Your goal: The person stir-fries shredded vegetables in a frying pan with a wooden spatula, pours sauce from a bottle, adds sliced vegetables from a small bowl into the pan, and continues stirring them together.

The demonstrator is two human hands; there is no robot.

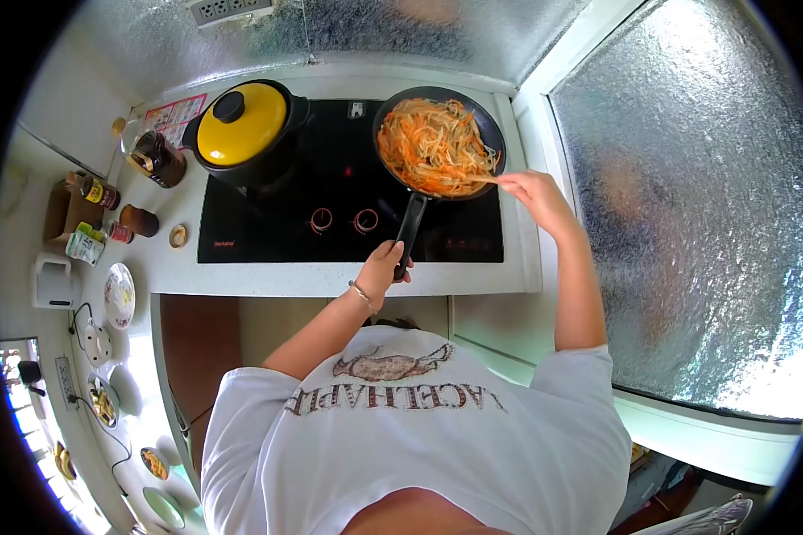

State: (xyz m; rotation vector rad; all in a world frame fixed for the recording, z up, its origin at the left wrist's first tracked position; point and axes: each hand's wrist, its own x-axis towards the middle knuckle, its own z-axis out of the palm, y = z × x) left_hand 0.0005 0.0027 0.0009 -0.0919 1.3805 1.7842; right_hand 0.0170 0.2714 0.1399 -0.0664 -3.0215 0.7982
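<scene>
A dark frying pan [498,134] sits on the right side of the black cooktop [281,214]. Shredded orange and pale vegetables [433,143] fill most of it. My left hand [386,267], with a bracelet at the wrist, is wrapped round the pan's black handle [411,223] near its end. At the pan's right rim, my right hand [533,192] grips a light wooden utensil [480,179]. Its far end lies among the vegetables, so I cannot tell whether it is a spatula or chopsticks.
A black pot [252,168] with a yellow lid [257,125] stands at the cooktop's back left. Bottles and jars [159,159] line the left counter, with a patterned plate [120,296] and several bowls nearer. A textured glass panel [678,214] bounds the right side.
</scene>
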